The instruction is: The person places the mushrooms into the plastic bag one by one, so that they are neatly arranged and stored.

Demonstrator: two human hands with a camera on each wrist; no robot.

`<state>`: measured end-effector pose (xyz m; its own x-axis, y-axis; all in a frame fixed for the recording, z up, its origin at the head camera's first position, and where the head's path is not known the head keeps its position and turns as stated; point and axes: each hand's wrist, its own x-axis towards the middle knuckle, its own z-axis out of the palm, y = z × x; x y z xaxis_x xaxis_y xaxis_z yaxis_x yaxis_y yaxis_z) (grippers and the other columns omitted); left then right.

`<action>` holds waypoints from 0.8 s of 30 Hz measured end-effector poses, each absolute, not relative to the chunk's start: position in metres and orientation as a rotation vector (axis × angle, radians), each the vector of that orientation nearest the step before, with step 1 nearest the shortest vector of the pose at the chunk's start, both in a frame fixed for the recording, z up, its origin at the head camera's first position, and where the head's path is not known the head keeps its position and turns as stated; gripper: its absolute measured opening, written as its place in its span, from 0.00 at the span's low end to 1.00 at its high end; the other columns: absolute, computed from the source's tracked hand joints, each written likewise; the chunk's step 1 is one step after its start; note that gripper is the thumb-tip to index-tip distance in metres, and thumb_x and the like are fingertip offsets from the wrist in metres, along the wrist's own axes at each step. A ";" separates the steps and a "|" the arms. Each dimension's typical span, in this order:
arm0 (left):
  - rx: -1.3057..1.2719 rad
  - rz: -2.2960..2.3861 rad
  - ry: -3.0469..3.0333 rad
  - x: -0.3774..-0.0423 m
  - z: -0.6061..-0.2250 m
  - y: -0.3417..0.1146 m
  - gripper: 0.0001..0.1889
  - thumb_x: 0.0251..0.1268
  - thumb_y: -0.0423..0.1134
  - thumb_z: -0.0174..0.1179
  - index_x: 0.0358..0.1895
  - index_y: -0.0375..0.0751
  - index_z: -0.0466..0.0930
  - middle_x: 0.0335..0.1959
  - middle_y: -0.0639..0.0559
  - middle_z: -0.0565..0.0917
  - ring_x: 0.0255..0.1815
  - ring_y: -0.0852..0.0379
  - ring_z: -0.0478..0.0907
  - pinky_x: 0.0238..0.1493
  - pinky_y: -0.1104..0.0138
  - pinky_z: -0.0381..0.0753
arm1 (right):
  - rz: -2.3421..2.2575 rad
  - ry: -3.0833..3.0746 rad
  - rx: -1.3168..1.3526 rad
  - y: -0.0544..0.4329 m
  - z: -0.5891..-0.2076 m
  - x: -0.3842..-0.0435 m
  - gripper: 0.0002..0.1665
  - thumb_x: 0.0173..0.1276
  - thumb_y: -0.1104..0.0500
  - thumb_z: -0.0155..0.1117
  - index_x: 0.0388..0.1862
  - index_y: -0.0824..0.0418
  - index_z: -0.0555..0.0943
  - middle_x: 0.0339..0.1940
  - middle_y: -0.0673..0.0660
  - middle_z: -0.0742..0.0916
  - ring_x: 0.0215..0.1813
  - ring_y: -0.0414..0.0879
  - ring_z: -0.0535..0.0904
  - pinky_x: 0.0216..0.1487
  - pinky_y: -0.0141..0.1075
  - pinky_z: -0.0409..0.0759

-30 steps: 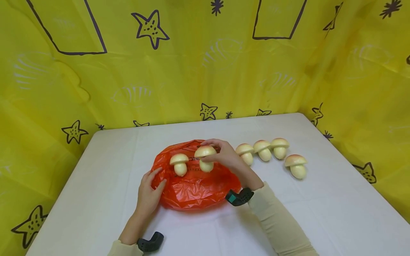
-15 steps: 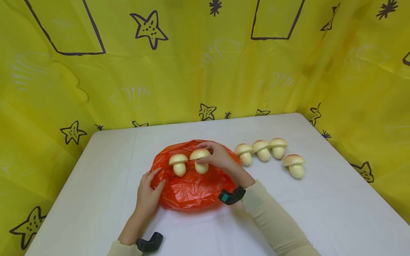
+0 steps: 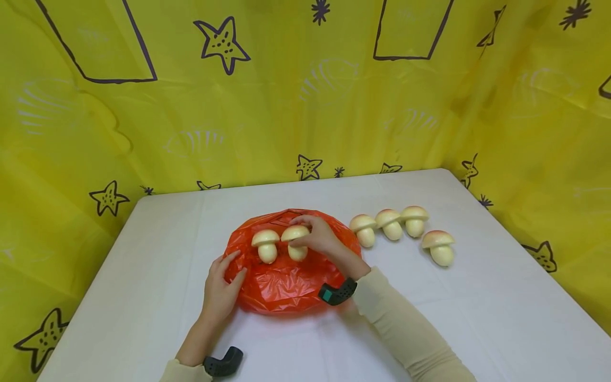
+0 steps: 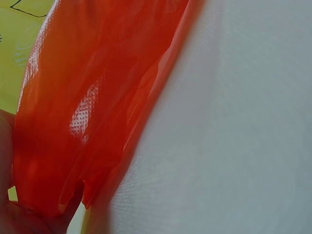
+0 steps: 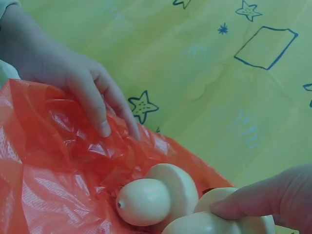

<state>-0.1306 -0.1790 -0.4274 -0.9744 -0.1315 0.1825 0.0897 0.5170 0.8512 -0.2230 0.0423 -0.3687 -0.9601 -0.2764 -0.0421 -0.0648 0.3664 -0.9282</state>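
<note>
A red plastic bag (image 3: 281, 284) is spread wide on the table, its edge raised on the far side. Two pale toy mushrooms lie side by side over its red film. The left mushroom (image 3: 266, 246) has no hand on it. The other, the right mushroom (image 3: 296, 251), is pinched at its cap between the thumb and fingers of my right hand (image 3: 317, 233). My left hand (image 3: 221, 286) rests at the bag's left edge, thumb and fingers spread apart and touching the plastic. In the right wrist view, two fairly straight fingers (image 5: 92, 102) lie over the bag's edge.
Right of the bag, three mushrooms (image 3: 389, 225) stand in a row on the white table (image 3: 157, 254). Another mushroom (image 3: 439, 248) lies nearer, to their right. A yellow patterned curtain (image 3: 267, 106) hangs behind the table and along its sides.
My right hand has moved left with its mushroom, bringing it down right beside the other one on the bag. The left hand has stayed at the bag's edge.
</note>
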 end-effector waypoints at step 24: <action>0.045 -1.465 -2.543 -0.130 -0.424 -0.179 0.22 0.62 0.33 0.56 0.60 0.37 0.69 0.60 0.35 0.64 0.61 0.39 0.61 0.54 0.46 0.69 | -1.555 2.497 -0.194 0.029 -0.380 -0.230 0.24 0.49 0.68 0.70 0.48 0.65 0.77 0.43 0.58 0.79 0.40 0.50 0.75 0.42 0.38 0.78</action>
<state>-0.1297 -0.1785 -0.4245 -0.9783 -0.1287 0.1624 0.0760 0.5064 0.8589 -0.2300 0.0286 -0.3802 -0.9727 -0.2121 -0.0942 -0.0091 0.4403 -0.8978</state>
